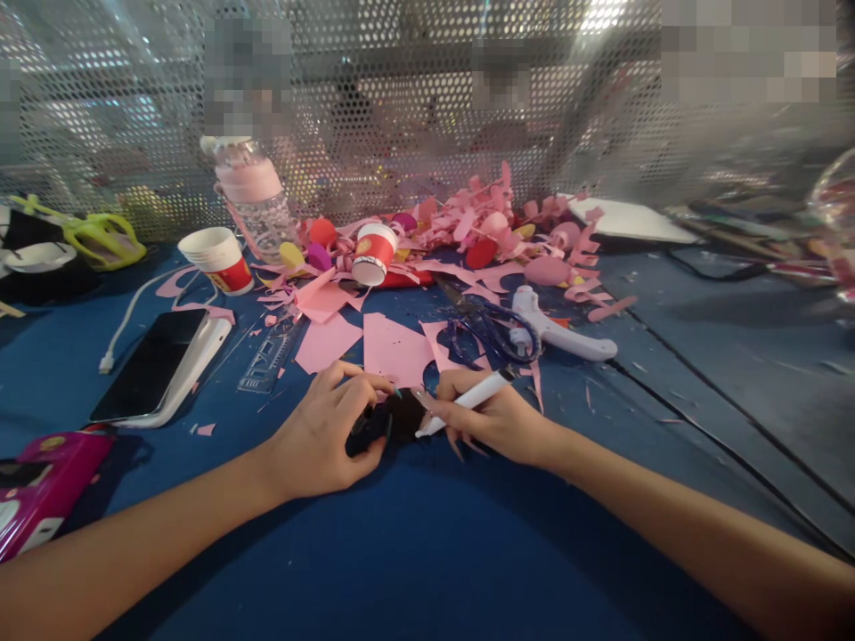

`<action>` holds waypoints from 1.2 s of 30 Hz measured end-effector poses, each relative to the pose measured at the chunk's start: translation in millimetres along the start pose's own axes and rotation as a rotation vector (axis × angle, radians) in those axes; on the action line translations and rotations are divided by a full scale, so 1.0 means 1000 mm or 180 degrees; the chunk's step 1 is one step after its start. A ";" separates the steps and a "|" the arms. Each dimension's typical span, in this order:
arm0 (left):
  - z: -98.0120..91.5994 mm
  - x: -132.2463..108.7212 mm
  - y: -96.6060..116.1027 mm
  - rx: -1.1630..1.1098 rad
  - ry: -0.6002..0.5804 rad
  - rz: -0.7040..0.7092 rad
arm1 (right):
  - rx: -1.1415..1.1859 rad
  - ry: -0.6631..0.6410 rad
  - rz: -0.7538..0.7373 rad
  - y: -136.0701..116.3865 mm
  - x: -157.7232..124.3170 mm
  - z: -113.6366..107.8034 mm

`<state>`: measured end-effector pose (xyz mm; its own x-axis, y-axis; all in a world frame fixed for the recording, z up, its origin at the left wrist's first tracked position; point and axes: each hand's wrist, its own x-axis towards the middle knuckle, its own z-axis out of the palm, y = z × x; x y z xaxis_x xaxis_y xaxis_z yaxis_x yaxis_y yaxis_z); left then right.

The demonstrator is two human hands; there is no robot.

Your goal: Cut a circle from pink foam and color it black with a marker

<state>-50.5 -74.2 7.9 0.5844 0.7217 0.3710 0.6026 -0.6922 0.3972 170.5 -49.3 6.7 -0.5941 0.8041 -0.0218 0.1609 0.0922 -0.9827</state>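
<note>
We are holding a black piece (406, 417) between our two hands, at the blue table (427, 561). Our left hand (334, 427) is clasping its left side with thumb and fingers. Our right hand (491, 414) is gripping a white pen (471, 394), whose lower end is pointing to the piece. Beyond, pink paper (397, 352) is lying near scissors (491, 322) and a glue gun (567, 336).

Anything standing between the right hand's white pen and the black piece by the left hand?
Nothing visible: the white pen in the right hand has its tip right at the black piece, though contact is unclear.
</note>
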 end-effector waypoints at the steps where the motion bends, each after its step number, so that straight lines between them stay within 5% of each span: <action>1: 0.000 0.000 0.000 0.0005 0.0001 0.0000 | 0.0019 0.0033 -0.0020 0.000 0.000 0.000; 36: 0.001 -0.001 -0.001 0.0021 -0.0027 0.0016 | 0.0012 0.0012 -0.0143 -0.001 0.001 0.001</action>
<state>-51.0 -74.7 6.4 0.5920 0.7181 0.3658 0.6032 -0.6958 0.3899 169.2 -49.3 7.3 -0.5977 0.8014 0.0231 0.1311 0.1262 -0.9833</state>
